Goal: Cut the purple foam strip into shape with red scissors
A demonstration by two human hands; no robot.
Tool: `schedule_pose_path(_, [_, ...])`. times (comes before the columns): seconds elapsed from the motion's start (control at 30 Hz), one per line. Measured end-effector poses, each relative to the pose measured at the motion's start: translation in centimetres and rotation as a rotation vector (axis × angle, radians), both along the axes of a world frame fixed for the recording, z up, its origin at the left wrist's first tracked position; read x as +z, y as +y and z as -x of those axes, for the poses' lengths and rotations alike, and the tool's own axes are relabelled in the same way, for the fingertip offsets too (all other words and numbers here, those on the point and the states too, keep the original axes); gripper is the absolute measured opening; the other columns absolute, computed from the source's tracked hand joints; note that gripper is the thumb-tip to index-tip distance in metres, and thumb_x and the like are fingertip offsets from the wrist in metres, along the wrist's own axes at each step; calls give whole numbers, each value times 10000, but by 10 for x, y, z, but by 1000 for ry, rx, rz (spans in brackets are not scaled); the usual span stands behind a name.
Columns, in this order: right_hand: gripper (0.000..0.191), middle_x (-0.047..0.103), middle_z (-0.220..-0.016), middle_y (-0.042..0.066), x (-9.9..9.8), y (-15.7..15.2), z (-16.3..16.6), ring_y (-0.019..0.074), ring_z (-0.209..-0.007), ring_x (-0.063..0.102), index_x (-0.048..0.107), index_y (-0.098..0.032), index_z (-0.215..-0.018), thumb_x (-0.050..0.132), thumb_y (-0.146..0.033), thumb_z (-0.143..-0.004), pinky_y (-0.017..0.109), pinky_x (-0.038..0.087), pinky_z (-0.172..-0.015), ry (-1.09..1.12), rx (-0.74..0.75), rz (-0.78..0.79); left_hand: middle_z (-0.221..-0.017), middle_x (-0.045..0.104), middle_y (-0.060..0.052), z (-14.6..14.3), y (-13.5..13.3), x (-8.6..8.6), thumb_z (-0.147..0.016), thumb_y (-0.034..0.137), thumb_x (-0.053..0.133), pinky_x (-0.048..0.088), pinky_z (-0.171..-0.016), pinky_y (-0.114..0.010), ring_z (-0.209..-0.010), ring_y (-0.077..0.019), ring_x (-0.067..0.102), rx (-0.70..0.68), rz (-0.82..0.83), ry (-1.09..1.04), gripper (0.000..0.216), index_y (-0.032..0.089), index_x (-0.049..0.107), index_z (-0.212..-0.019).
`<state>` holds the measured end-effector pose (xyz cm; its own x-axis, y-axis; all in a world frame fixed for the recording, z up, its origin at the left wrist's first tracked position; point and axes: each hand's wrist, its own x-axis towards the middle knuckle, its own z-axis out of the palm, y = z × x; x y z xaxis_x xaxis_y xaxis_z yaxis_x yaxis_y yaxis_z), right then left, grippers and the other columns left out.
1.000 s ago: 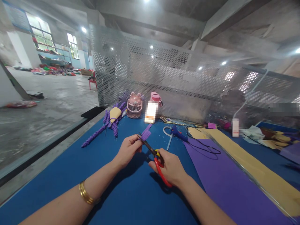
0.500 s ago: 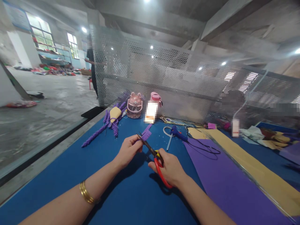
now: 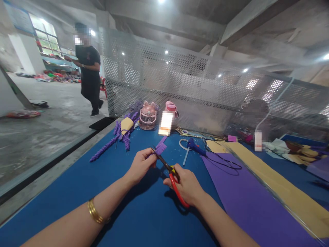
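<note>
My left hand [image 3: 141, 165] pinches a small purple foam strip [image 3: 161, 146] with a fringed edge, held up above the blue table [image 3: 77, 192]. My right hand [image 3: 187, 185] grips red-handled scissors [image 3: 169, 173]; their dark blades point up-left and meet the strip close to my left fingers. Gold bangles sit on my left wrist. Both hands hover over the middle of the table.
A purple foam sheet [image 3: 246, 202] and a tan sheet [image 3: 282, 188] lie to the right. A blue glue gun [image 3: 194, 146] rests behind my hands. Purple foam stalks [image 3: 113, 142], a pink cup [image 3: 147, 116] and pink bottle [image 3: 170, 113] stand before a perforated metal screen. A person [image 3: 88, 73] walks at far left.
A person in dark clothes has stepped out from behind the screen at far left and walked closer. My hands, strip and scissors stay almost where they were.
</note>
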<state>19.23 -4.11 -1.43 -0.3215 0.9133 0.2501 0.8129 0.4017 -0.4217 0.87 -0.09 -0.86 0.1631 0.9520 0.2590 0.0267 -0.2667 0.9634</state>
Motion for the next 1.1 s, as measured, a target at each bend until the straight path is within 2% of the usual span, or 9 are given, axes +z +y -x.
schedule_pose_path(0.57, [276, 501, -569, -46, 0, 0, 0, 126, -503, 440, 461, -220, -766, 515, -484, -829, 216, 259, -482, 13, 5, 6, -477, 486, 48, 0, 3, -1, -761, 303, 530, 244, -430, -188, -423, -61, 352, -28, 34, -42, 200, 154, 535, -628])
schedule_pose_path(1.1, [323, 481, -550, -49, 1, 0, 1, 108, -473, 381, 365, -233, -682, 538, -468, -821, 215, 265, -474, 37, 17, 6, -454, 474, 57, -1, 0, 3, -734, 298, 520, 238, -426, -190, -407, -63, 342, -21, 53, -41, 196, 161, 506, -595])
